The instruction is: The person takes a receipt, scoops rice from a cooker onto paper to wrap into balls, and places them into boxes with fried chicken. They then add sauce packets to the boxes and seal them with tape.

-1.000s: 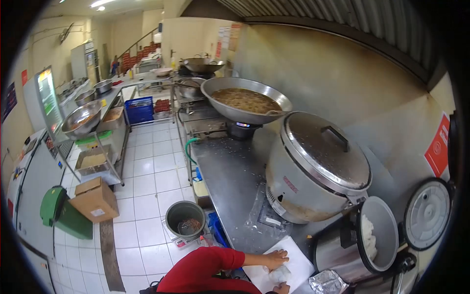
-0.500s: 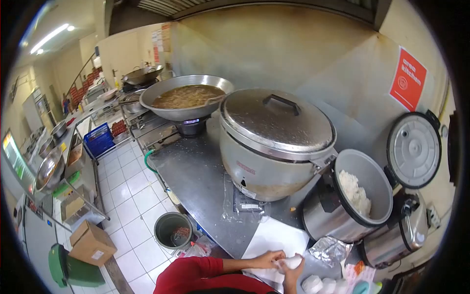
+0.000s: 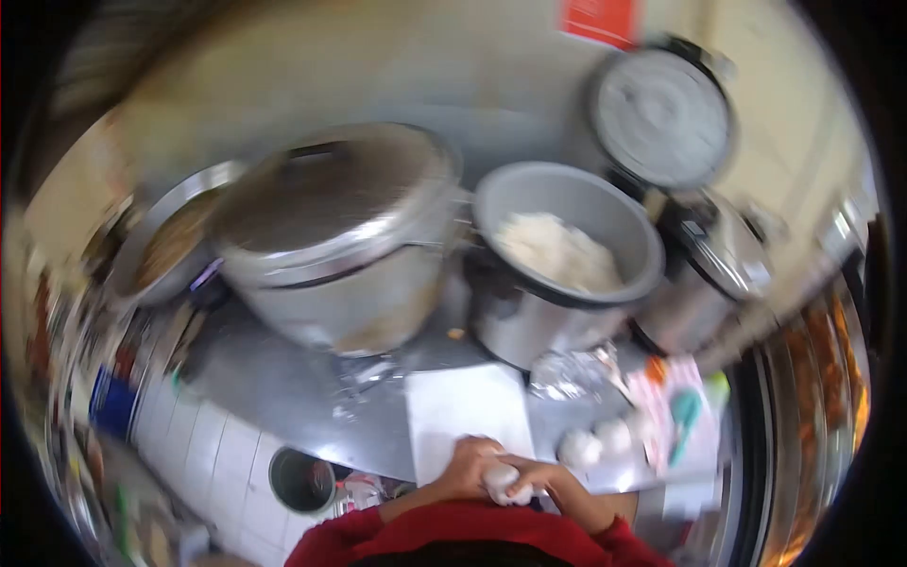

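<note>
A white, rounded, paper-wrapped bundle [image 3: 503,483] is held close to my body. My left hand [image 3: 467,467] closes around its left and far side, and my right hand [image 3: 540,475] grips it from the right with bent fingers. What lies inside the wrapping is hidden. Beyond my hands, white paper sheets [image 3: 468,404] lie on the metal counter. More white wrapped bundles [image 3: 581,448] sit to the right of my right hand. Behind them is crumpled foil [image 3: 569,375], and farther right a teal scoop-like utensil [image 3: 684,418] rests on printed paper.
An uncovered cooker [image 3: 496,326] holds white rice [image 3: 557,250]. Left of it stands a large lidded cooker [image 3: 331,302], then a wide pan [image 3: 151,269]. A bucket [image 3: 300,480] is below the counter edge. At the right is a lit display case [image 3: 812,416].
My view has swung right and down, blurring the picture. The loose white paper in my hands is now a compact, rounded bundle, gripped by both hands nearer my body.
</note>
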Demonstrator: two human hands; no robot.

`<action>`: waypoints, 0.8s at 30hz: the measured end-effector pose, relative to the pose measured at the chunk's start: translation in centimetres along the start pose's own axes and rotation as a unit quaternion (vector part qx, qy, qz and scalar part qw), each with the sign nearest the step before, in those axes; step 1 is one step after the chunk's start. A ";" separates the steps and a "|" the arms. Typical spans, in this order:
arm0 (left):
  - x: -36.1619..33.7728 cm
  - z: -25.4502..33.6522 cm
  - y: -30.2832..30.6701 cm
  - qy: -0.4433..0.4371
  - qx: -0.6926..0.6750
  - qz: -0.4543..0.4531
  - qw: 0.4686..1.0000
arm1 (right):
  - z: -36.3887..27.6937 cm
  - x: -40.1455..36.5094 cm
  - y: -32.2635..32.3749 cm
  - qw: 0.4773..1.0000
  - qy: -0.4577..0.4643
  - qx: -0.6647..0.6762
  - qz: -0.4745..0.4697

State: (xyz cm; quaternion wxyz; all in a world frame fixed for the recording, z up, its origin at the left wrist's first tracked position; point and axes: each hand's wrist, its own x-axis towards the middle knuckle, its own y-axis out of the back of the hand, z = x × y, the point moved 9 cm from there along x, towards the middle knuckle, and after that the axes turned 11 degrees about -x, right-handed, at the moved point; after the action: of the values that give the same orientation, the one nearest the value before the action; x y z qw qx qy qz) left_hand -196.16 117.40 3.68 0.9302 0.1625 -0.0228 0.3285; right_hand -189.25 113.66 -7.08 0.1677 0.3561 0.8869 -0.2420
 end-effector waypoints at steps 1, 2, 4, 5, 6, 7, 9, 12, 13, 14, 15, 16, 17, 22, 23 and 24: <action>0.2 0.9 0.4 -0.074 0.083 0.062 0.992 | -0.3 -0.4 -0.6 0.999 0.023 0.022 -0.009; 0.2 1.9 0.9 -0.153 0.158 0.131 0.967 | -1.3 -0.6 -1.0 0.998 0.051 0.039 -0.020; 1.9 1.5 1.5 -0.081 0.169 0.149 0.971 | -2.3 -2.4 0.0 0.989 0.026 0.115 0.090; 2.6 0.3 1.8 -0.058 0.169 0.162 0.970 | -2.0 -3.0 1.7 0.974 0.050 0.154 0.155; 3.1 -1.5 2.3 -0.031 0.172 0.180 0.968 | -1.4 -3.7 3.4 0.955 0.071 0.190 0.215; 3.5 -3.5 3.1 -0.013 0.120 0.221 0.968 | -0.6 -5.6 5.8 0.931 0.082 0.195 0.296; 3.9 -6.4 4.1 0.039 0.147 0.250 0.956 | 1.9 -10.1 10.3 0.843 0.109 0.282 0.446; 5.0 -8.7 3.1 0.060 0.219 0.212 0.951 | 0.9 -20.6 16.3 0.729 0.070 0.153 0.663; 5.1 -9.8 2.3 0.064 0.243 0.195 0.948 | 0.9 -23.5 18.3 0.667 0.071 0.114 0.733; 5.2 -10.9 1.6 0.066 0.273 0.185 0.942 | -0.6 -26.3 20.5 0.620 0.051 -0.023 0.783; 5.1 -12.0 0.7 0.070 0.303 0.176 0.934 | -1.4 -27.7 22.5 0.600 0.016 -0.093 0.794; 5.0 -12.7 0.0 0.077 0.332 0.168 0.925 | -2.0 -28.6 24.5 0.554 -0.042 -0.165 0.815; 5.1 -12.9 -0.5 0.079 0.349 0.160 0.920 | -2.3 -28.4 26.6 0.584 -0.078 -0.165 0.791; 5.6 -12.6 -1.0 0.089 0.363 0.147 0.916 | 0.1 -23.9 32.8 0.502 -0.215 -0.365 0.754; 5.6 -12.6 -1.0 0.081 0.361 0.153 0.916 | 0.1 -23.8 33.1 0.485 -0.229 -0.383 0.752; 5.7 -12.6 -0.9 0.085 0.359 0.154 0.917 | -0.1 -23.8 33.4 0.467 -0.241 -0.400 0.751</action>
State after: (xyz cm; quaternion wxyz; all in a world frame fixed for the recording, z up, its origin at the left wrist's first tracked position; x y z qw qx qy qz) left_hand -191.92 124.22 -7.69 0.7458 0.4511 0.1507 0.4663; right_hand -149.01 121.59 -6.17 0.6159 0.7072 0.2032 0.2816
